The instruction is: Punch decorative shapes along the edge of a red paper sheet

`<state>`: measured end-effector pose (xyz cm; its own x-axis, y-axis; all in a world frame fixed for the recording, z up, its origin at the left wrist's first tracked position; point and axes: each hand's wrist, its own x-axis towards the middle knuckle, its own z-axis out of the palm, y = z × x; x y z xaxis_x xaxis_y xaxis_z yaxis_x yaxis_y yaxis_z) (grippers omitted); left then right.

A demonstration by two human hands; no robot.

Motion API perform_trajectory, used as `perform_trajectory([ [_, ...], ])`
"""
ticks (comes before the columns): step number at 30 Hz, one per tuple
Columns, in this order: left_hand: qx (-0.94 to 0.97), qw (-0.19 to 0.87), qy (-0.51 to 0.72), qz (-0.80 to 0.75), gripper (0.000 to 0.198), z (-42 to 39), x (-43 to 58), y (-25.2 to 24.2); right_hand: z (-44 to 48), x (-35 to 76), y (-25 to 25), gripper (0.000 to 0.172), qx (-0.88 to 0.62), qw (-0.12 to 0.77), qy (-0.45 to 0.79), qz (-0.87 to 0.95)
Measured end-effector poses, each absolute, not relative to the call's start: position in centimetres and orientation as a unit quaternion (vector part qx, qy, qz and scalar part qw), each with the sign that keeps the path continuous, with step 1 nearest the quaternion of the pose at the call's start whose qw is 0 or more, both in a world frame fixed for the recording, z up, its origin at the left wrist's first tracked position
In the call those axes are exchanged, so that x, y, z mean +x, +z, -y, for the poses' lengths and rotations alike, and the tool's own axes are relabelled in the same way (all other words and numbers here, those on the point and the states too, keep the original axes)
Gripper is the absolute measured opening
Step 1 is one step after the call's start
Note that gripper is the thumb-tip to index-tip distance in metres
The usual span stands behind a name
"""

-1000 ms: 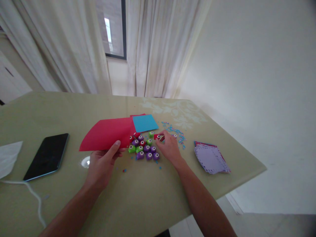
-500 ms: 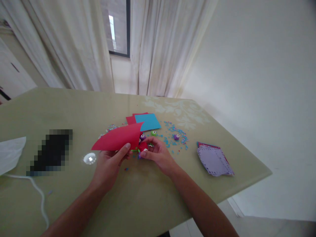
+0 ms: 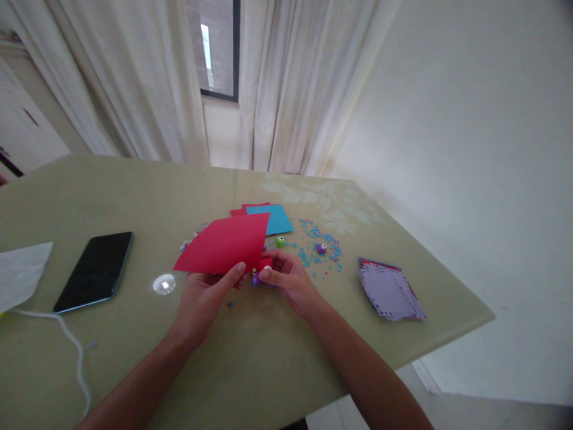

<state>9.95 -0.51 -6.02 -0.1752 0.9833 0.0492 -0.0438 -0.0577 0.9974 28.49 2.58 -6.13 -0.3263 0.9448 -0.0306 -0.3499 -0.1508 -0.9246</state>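
Note:
A curved sheet of red paper (image 3: 224,242) is pinched at its near edge by my left hand (image 3: 203,295), thumb on top. At the paper's right edge, my right hand (image 3: 289,280) has its thumb and fingers closed on a small red paper punch (image 3: 265,263), partly hidden by the fingers. Just below that punch a purple punch (image 3: 256,279) shows on the table. Beyond my right hand sit a green punch (image 3: 280,241) with an eye on it and another purple punch (image 3: 321,248). Whether the paper is inside the red punch's slot I cannot tell.
Blue and red paper squares (image 3: 273,218) lie behind the held sheet. Tiny paper bits (image 3: 308,257) are scattered around the punches. To the right is a stack of hole-edged purple sheets (image 3: 389,291). A phone (image 3: 95,272), white cable (image 3: 78,352) and white paper (image 3: 24,272) lie left.
The red sheet has tilted up to show more of its face and shifted slightly right. My right hand stays closed on the red punch.

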Motion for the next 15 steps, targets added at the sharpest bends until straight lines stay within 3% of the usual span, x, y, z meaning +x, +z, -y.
perform_trajectory([
  [15,0.456,0.464,0.527,-0.547,0.037,0.53,10.48,-5.98,-2.36,28.33,-5.78,0.038,-0.330,0.468,0.716,0.399],
])
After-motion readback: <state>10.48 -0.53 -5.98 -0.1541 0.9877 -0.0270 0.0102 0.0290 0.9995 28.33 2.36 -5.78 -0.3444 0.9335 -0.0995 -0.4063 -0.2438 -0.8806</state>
